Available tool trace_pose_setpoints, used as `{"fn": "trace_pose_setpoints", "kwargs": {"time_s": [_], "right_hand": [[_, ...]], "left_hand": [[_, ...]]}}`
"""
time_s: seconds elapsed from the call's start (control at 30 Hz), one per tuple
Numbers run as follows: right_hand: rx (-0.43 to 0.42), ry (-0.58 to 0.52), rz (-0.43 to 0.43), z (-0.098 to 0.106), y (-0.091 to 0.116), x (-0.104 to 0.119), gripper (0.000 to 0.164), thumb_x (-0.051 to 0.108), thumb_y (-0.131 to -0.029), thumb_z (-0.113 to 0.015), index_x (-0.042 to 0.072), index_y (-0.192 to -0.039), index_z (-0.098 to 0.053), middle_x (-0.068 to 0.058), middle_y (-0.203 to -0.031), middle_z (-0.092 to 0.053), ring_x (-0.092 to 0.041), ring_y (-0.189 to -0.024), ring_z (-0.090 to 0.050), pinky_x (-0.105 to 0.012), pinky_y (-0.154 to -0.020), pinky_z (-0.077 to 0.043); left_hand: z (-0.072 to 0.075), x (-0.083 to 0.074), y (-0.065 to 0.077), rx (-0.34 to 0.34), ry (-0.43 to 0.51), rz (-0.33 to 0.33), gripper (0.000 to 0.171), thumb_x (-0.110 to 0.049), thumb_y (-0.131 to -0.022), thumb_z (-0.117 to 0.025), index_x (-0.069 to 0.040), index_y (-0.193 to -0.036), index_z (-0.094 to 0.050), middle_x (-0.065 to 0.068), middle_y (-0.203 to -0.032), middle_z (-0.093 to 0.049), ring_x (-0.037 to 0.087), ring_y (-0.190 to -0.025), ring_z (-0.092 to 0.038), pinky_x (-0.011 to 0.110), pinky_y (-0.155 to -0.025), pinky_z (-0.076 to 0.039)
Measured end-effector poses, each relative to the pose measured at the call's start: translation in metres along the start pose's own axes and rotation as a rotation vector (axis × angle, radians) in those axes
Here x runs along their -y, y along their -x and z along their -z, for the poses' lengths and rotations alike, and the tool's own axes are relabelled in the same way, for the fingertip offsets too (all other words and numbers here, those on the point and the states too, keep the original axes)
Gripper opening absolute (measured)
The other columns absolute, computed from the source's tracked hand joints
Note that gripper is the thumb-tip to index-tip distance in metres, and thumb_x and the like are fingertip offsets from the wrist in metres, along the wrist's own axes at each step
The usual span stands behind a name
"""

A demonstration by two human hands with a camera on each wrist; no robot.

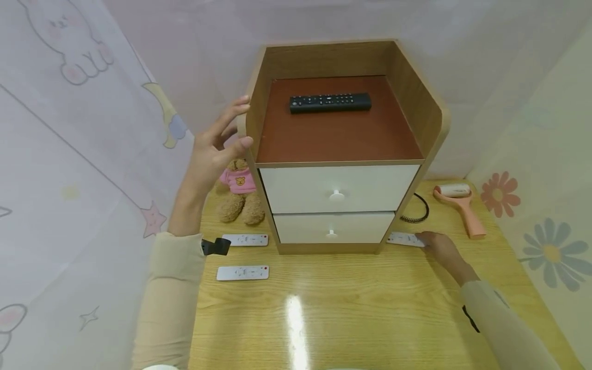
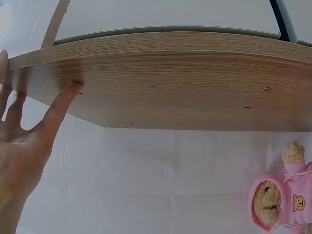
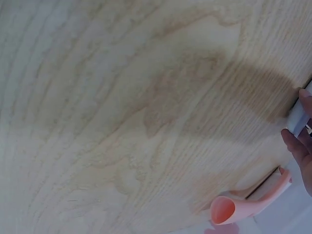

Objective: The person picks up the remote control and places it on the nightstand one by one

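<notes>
My left hand [image 1: 215, 141] lies against the left side panel of a small wooden cabinet [image 1: 436, 115]. Its fingers look fairly straight; in the left wrist view, fingertips touch the panel's wood [image 2: 185, 92]. At the cabinet's right foot, my right hand [image 1: 439, 249] pinches the near end of a white remote control [image 1: 403, 239]. Only part of this hand [image 3: 304, 151] and the remote [image 3: 297, 119] enters the right wrist view, at its right edge. On the cabinet's brown top is a black remote control [image 1: 330, 103]. Both white drawers [image 1: 300, 192] are closed.
Two more white remotes [image 1: 245, 240] [image 1: 242, 273] lie left of the cabinet on the wooden table [image 1: 342, 298]. Behind them sits a teddy bear [image 1: 240, 182] in a pink top. To the right are a black coiled cord [image 1: 418, 218] and a pink-handled lint roller [image 1: 467, 213].
</notes>
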State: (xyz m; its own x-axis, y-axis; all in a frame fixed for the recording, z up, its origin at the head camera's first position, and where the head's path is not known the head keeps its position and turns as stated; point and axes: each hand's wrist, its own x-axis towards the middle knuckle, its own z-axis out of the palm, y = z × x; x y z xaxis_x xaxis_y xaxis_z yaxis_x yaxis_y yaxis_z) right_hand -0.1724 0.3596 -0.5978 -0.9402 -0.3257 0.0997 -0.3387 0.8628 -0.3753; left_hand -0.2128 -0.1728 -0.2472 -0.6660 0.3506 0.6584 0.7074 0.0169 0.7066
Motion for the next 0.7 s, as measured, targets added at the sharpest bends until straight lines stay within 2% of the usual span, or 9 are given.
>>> {"fn": "trace_pose_setpoints", "kwargs": {"time_s": [0.13, 0.23, 0.5, 0.7], "right_hand": [[-0.011, 0.009, -0.01, 0.0, 0.011, -0.001, 0.044, -0.008, -0.078, -0.072, -0.008, -0.12, -0.062, -0.027, -0.114, -0.064, -0.046, -0.1, -0.061, -0.057, -0.082, -0.051], [-0.038, 0.005, -0.004, 0.0, 0.018, -0.003, 0.043, -0.009, -0.077, -0.071, -0.008, -0.12, -0.062, -0.027, -0.113, -0.064, -0.047, -0.101, -0.06, -0.058, -0.081, -0.051], [-0.147, -0.043, -0.012, 0.003, 0.031, -0.001, 0.043, -0.009, -0.077, -0.071, -0.009, -0.119, -0.062, -0.031, -0.114, -0.062, -0.05, -0.1, -0.059, -0.061, -0.082, -0.049], [-0.243, -0.044, -0.017, 0.012, 0.035, 0.002, 0.044, -0.008, -0.073, -0.074, -0.01, -0.115, -0.063, -0.032, -0.111, -0.062, -0.051, -0.096, -0.06, -0.062, -0.078, -0.05]], "left_hand": [[0.0, 0.002, 0.001, -0.001, 0.011, 0.012, 0.047, 0.002, -0.091, -0.063, 0.003, -0.136, -0.048, 0.011, -0.15, -0.039, 0.029, -0.131, -0.043, 0.028, -0.088, -0.054], [0.0, 0.002, 0.002, -0.003, 0.004, 0.017, 0.047, 0.003, -0.091, -0.062, 0.003, -0.136, -0.048, 0.01, -0.15, -0.04, 0.03, -0.131, -0.044, 0.027, -0.088, -0.054], [0.0, 0.0, -0.001, 0.01, -0.029, -0.01, 0.046, -0.002, -0.092, -0.063, 0.005, -0.135, -0.047, 0.012, -0.15, -0.04, 0.029, -0.131, -0.044, 0.034, -0.099, -0.049], [0.0, -0.001, 0.0, -0.006, -0.013, 0.013, 0.047, -0.003, -0.091, -0.065, 0.002, -0.135, -0.049, 0.01, -0.149, -0.041, 0.026, -0.133, -0.042, 0.041, -0.106, -0.041]]}}
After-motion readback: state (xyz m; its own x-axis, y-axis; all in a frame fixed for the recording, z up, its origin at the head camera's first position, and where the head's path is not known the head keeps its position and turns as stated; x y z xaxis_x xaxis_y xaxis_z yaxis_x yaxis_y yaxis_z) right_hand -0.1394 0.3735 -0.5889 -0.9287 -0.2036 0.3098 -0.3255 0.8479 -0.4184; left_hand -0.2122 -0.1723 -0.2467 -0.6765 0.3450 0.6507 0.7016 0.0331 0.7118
